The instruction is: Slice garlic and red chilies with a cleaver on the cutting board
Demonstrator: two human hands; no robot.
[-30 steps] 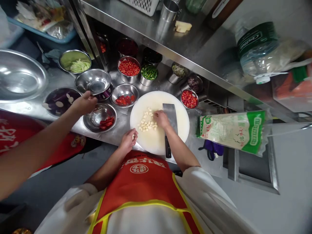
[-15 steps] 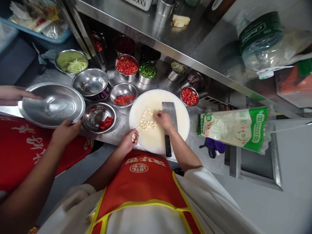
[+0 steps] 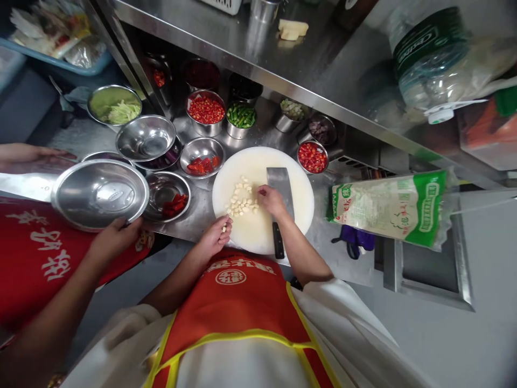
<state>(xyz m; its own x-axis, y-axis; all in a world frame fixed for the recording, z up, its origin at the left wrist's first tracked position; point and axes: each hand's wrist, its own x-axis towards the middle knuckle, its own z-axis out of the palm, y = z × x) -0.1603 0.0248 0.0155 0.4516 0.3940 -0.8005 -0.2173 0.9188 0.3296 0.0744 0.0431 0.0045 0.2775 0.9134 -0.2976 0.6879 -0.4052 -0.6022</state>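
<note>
Several pale peeled garlic cloves (image 3: 243,205) lie loose on the left half of a round white cutting board (image 3: 258,237). At the board's lower left edge, my left hand (image 3: 216,235) is curled around a few garlic cloves; one shows between the fingers. My right hand (image 3: 271,200) is over the board beside the pile, fingertips pinched together; what is between them is too small to make out. A cleaver (image 3: 278,186) lies flat on the board, partly beneath my right hand and wrist, its black handle toward me.
A co-worker's hand (image 3: 115,240) grips a large metal bowl (image 3: 100,194) at left. Bowls of cut red peppers (image 3: 201,164), chopped red chillies (image 3: 205,109) and green chillies (image 3: 241,115) stand behind. A steel shelf edge (image 3: 242,67) overhangs the counter. A green-and-white bag (image 3: 388,205) lies right.
The co-worker's large bowl has shifted right and down, and the co-worker's left hand has come off its rim. A bowl behind it now shows. My hands have barely moved.
</note>
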